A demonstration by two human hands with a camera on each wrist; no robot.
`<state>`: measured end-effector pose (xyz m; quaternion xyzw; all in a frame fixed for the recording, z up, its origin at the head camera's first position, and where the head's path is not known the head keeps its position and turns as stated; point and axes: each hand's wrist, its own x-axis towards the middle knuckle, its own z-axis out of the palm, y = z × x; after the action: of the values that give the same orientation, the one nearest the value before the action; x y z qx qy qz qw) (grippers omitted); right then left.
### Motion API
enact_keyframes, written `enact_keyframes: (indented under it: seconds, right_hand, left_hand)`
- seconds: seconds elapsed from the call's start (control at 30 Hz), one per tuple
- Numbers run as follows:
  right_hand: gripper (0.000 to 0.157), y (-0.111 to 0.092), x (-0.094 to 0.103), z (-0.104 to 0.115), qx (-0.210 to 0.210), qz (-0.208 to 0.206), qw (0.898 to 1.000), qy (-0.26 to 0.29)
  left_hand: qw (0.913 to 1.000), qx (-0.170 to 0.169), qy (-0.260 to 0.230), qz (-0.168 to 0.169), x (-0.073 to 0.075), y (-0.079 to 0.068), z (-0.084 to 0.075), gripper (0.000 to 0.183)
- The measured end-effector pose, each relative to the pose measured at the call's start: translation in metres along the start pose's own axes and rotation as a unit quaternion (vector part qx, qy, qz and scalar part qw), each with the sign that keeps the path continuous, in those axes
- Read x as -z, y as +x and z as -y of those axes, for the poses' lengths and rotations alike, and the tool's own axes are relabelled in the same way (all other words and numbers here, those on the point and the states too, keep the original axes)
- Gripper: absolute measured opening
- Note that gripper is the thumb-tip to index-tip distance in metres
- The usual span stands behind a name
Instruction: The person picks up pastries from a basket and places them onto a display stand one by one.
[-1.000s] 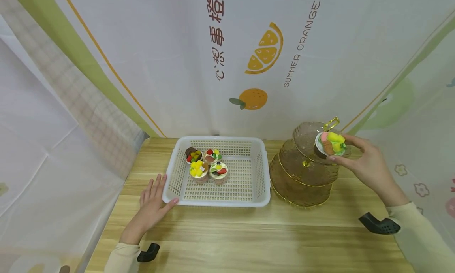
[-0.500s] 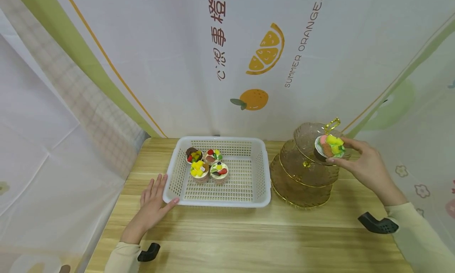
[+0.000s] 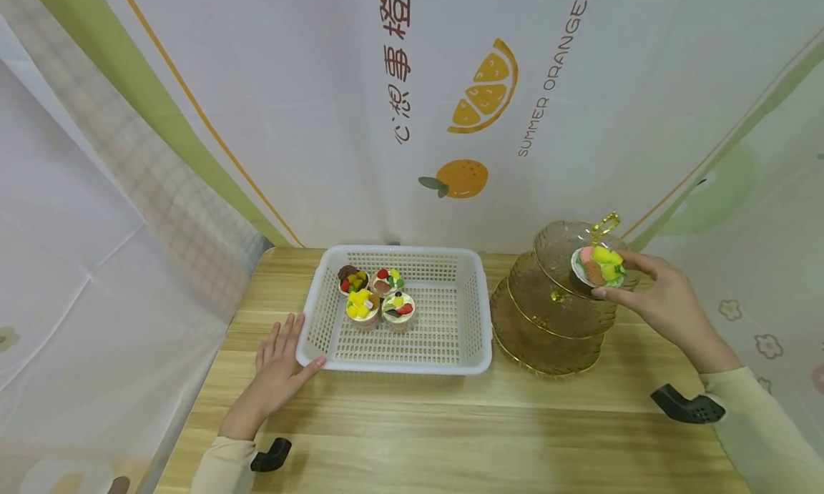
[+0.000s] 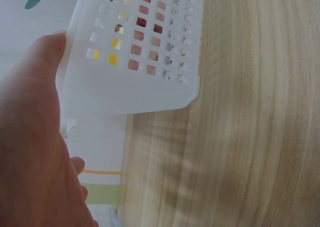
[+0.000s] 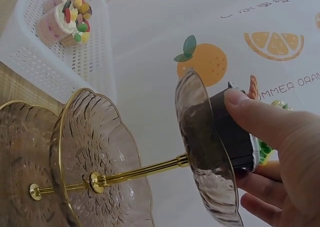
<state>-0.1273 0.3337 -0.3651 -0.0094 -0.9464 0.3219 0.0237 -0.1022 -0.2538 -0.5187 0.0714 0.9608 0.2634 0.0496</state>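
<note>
My right hand (image 3: 666,312) pinches a toy cupcake (image 3: 600,267) in a dark cup, topped with yellow, pink and green pieces. The cup's base is at the top tier of a three-tier serving stand (image 3: 550,347), clear brown with gold edges. In the right wrist view the dark cup (image 5: 231,129) sits against that top plate (image 5: 192,99), thumb and fingers on either side. My left hand (image 3: 277,372) lies at the near left corner of a white plastic basket (image 3: 399,368), its thumb on the rim and the other fingers extended beside it.
Several toy cupcakes (image 3: 398,309) with fruit toppings stand grouped in the basket's left half. The stand is just right of the basket on a wooden table (image 3: 418,437). A printed white curtain (image 3: 309,122) hangs behind the table's back edge.
Between the frames the cupcake and right hand shift only very slightly at the top tier, along with a small drift of the view. The left hand stays at the basket corner.
</note>
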Motion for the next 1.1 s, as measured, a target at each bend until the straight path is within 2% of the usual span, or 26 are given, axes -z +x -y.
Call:
enact_keyframes:
  seconds: [0.23, 0.43, 0.67, 0.8, 0.93, 1.03, 1.1]
  right_hand:
    - [0.086, -0.002, 0.003, 0.000, 0.009, 0.014, 1.000, 0.012]
    - [0.091, -0.004, 0.006, 0.000, 0.016, 0.024, 0.999, 0.021]
    - [0.087, -0.013, 0.008, -0.007, 0.025, -0.004, 0.999, 0.022]
    - [0.082, -0.027, 0.006, -0.013, 0.029, -0.044, 0.997, 0.058]
    - [0.082, -0.048, -0.008, -0.021, 0.020, -0.114, 0.990, 0.085]
    - [0.081, -0.063, -0.027, -0.027, -0.002, -0.175, 0.980, 0.097]
    - [0.081, -0.072, -0.043, -0.031, -0.008, -0.220, 0.968, 0.119]
  left_hand:
    - [1.0000, 0.001, -0.001, 0.000, 0.001, 0.000, -0.001, 0.092]
    - [1.0000, 0.000, 0.000, -0.001, 0.001, 0.000, -0.002, 0.092]
    - [1.0000, -0.003, -0.001, 0.000, 0.001, 0.001, 0.000, 0.092]
    - [1.0000, -0.005, 0.000, 0.000, 0.002, 0.002, 0.001, 0.093]
    - [0.9999, -0.011, 0.011, -0.002, 0.004, 0.001, 0.000, 0.094]
    - [0.9997, -0.015, 0.018, -0.003, 0.006, 0.002, -0.002, 0.095]
    - [0.9996, -0.018, 0.020, -0.003, 0.007, 0.003, -0.003, 0.096]
